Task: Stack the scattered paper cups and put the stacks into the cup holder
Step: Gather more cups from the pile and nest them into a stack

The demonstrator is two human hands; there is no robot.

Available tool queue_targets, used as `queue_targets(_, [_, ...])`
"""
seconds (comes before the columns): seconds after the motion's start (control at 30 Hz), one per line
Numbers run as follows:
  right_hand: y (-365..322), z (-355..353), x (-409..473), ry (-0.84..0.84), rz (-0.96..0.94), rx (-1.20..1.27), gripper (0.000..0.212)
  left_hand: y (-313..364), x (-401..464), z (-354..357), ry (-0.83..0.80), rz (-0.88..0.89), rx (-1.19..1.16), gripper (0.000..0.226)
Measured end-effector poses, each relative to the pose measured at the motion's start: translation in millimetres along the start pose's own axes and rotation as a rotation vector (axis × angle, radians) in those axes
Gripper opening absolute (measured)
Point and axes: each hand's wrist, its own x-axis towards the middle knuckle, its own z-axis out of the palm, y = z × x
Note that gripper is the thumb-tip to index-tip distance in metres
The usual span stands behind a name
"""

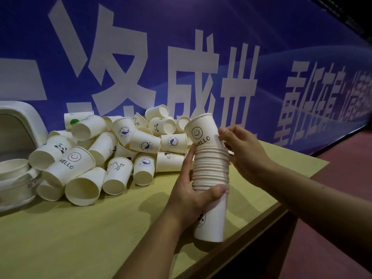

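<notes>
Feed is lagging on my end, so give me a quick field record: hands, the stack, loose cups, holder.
left hand: wrapped around the lower part of the stack
right hand: fingers on the top cup
stack of cups: held above the table, many nested rims, tilted slightly
top cup: smiley, HELLO print
loose cups: big pile at left, mostly on their sides
cup holder: white, far left edge, partly cut off

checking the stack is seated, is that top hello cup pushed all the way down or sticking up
Sticking up and tilted. The HELLO cup shows most of its wall above the packed rims of the stack, leaning left, with the right hand at its side.
</notes>
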Motion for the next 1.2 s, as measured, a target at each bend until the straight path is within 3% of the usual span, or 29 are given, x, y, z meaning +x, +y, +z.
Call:
queue_targets(0.13, [-1,-3,5,-0.074,0.118,0.002,0.039,-1,0,-2,0.021,0.012,0.009,0.111])
queue_targets(0.27, [4,-10,4,-0.088,0.044,-0.154,0.022,-3,1,-2,0.065,0.035,0.039,0.112])
queue_targets(0.43, [10,-18,7,-0.069,-0.016,-0.37,0.025,-3,1,-3,0.139,0.066,0.075,0.114])
queue_targets(0.57, [45,-53,36,0.116,0.065,-0.961,0.036,-4,2,-7,0.24,0.109,0.104,0.107])
queue_targets(0.67, [72,-80,40,0.065,0.263,-1.236,0.041,-6,2,-9,0.246,0.121,0.108,0.107])
queue_targets(0.93, [76,-78,33,0.201,0.268,-1.017,0.039,-4,2,-5,0.205,0.115,0.135,0.107])
queue_targets(1.1, [69,-75,37,0.191,0.331,-0.875,0.073,-4,2,-4,0.197,0.112,0.138,0.105])
queue_targets(1.2, [64,-79,41,0.148,0.472,-0.809,0.072,-6,2,-5,0.191,0.111,0.129,0.107])
